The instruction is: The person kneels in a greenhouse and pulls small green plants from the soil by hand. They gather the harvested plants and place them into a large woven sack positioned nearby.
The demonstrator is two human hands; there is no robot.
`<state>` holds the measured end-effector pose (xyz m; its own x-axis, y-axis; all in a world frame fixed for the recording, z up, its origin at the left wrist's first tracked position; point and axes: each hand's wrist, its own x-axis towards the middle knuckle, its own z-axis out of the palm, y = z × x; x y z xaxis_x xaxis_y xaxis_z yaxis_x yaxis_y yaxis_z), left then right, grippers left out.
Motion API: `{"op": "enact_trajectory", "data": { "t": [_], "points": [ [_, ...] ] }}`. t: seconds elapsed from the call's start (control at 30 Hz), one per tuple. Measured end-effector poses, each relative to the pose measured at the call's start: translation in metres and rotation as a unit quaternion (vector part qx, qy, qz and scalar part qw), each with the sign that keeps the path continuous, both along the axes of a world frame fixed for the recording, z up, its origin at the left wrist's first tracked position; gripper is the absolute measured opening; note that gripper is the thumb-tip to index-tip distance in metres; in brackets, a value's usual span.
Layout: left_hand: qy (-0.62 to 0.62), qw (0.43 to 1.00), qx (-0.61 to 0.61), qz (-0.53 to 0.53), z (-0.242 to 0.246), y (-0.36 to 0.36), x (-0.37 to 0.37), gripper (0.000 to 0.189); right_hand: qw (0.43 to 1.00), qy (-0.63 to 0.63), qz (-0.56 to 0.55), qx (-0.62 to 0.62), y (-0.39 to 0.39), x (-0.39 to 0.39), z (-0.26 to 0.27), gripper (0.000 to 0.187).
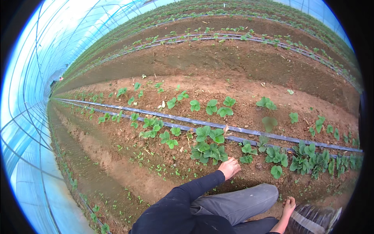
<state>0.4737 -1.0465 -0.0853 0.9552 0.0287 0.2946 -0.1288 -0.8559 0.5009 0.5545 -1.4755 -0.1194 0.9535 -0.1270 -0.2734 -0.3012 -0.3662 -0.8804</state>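
Observation:
My left hand (230,168) reaches down to the soil of the raised bed, just below a leafy strawberry plant (209,150); its fingertips are bent and whatever is under them is hidden. To its right stands a smaller strawberry plant (247,152). My right hand (289,202) hangs low by my knee, beside a clear plastic bag (314,218). Its fingers are curled together, and I cannot tell if something small is between them.
Two drip irrigation tapes (187,119) run along the bed among strawberry plants. Small weeds (159,168) dot the near slope. Beyond a furrow (204,63) lie more planted beds, and the plastic greenhouse wall (35,175) curves at the left.

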Motion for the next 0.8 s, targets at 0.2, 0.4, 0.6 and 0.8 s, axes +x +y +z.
{"op": "enact_trajectory", "data": {
  "t": [0.2,0.4,0.6,0.8],
  "points": [
    [0.254,0.94,-0.138,-0.18,0.029,0.039,-0.043,0.025,0.982,-0.073,-0.122,0.127,-0.023,-0.033,0.035,0.013],
    [0.375,0.927,0.004,0.009,0.016,0.136,-0.175,0.02,0.967,-0.174,-0.015,-0.184,0.002,-0.083,0.111,0.046],
    [0.242,0.938,0.063,0.24,0.044,0.173,-0.161,0.018,0.98,-0.159,-0.122,-0.002,-0.013,-0.057,0.057,0.015],
    [0.044,0.878,0.243,0.41,0.01,0.226,-0.121,0.016,0.981,-0.167,-0.09,-0.024,0.005,-0.053,0.071,0.015]
  ]
}}
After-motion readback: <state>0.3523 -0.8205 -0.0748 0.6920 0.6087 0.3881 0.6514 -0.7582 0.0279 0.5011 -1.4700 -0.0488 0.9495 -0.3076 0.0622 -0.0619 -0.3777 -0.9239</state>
